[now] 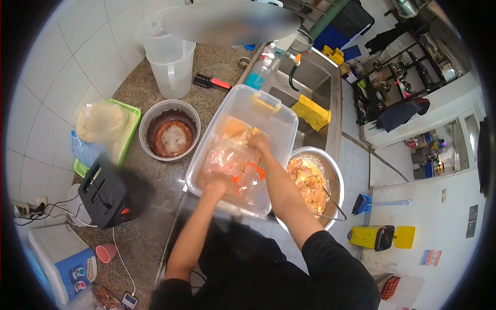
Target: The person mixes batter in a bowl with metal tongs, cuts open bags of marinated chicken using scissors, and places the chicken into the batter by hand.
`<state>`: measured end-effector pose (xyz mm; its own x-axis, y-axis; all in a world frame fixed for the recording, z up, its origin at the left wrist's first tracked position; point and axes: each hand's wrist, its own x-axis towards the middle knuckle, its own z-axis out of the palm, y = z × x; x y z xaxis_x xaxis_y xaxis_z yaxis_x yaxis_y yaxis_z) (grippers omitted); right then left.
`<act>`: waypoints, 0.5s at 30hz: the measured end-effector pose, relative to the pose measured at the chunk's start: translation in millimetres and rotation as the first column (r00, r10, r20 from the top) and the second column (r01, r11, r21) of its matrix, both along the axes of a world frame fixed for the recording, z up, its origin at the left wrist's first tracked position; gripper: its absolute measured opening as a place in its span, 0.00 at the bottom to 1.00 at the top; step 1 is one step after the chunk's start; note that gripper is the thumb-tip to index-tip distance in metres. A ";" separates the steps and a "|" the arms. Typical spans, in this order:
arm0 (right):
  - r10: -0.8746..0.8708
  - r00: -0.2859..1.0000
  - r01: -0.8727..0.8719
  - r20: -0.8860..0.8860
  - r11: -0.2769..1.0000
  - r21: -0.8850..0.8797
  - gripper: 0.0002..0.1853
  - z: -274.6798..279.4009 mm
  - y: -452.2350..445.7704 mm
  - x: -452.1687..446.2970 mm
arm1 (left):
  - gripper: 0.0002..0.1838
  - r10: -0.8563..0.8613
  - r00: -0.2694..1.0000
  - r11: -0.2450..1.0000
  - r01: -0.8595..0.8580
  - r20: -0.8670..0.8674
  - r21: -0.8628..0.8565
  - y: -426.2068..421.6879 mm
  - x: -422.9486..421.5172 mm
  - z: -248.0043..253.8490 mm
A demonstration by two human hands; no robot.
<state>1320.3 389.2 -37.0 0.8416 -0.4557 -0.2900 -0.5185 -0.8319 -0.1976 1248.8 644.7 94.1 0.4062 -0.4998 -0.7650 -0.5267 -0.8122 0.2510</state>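
A large clear plastic bin (281, 121) sits across the counter in front of me, close to the sink. Inside it lies a clear plastic bag (230, 155) with orange-red markings and pale pinkish contents I cannot make out. My right hand (258, 143) is closed on the upper right part of the bag. Lower down, my left hand (218, 184) grips the bag's near side, its fingertips partly hidden by plastic. To the right, beneath my right forearm, a metal bowl (338, 178) holds raw-looking meat pieces (308, 183) in a yellowish coating, with a metal utensil handle (336, 204) sticking out.
Left of the bin stands a metal pot (146, 135) with reddish-brown powder and a pale heap. Beyond are plastic jugs (170, 72), a blue liquid bottle (257, 75) and a sink (315, 77) with a yellow packet (312, 112). A black device (106, 194) stands on the left.
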 end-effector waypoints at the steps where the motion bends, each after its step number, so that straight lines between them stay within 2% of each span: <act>1: -0.022 0.993 0.019 0.116 0.999 0.025 0.23 -41.7 -8.5 10.6 | 0.39 0.067 0.998 0.997 -0.067 -0.003 -0.027 0.0 4.1 10.7; 2: -0.044 0.976 0.032 0.215 0.998 0.057 0.23 -65.4 -8.3 13.1 | 0.40 0.136 0.990 0.989 -0.137 -0.021 -0.050 0.9 0.3 26.4; 3: -0.098 0.988 0.063 0.121 0.963 0.264 0.23 -42.7 0.1 9.3 | 0.41 0.208 0.977 0.975 -0.211 -0.044 -0.072 3.0 -3.8 34.6; 5: -0.143 0.986 0.168 -0.091 0.773 0.612 0.23 20.6 0.7 2.1 | 0.41 0.297 0.953 0.934 -0.277 0.058 -0.224 1.9 -13.0 10.0; 6: -0.117 0.991 0.129 -0.058 0.800 0.586 0.21 48.7 6.6 -0.6 | 0.42 0.345 0.933 0.904 -0.301 0.105 -0.303 0.6 -15.6 1.8; 9: -0.030 0.999 0.005 0.043 0.877 0.480 0.18 112.1 24.1 -14.0 | 0.43 0.343 0.939 0.920 -0.333 0.014 -0.208 4.9 -9.3 43.9; 11: 0.036 0.993 -0.076 0.114 0.925 0.371 0.19 140.0 32.0 -23.8 | 0.44 0.249 0.968 0.948 -0.251 -0.037 -0.193 5.4 -3.6 38.8; 14: 0.006 0.963 -0.077 0.270 0.964 0.255 0.16 205.0 62.7 -41.0 | 0.47 0.109 0.992 0.984 -0.116 -0.064 -0.134 4.4 0.9 17.8; 15: 0.009 0.963 -0.080 0.269 0.964 0.253 0.16 205.9 63.4 -41.2 | 0.47 0.112 0.992 0.983 -0.120 -0.064 -0.136 4.5 0.2 17.8</act>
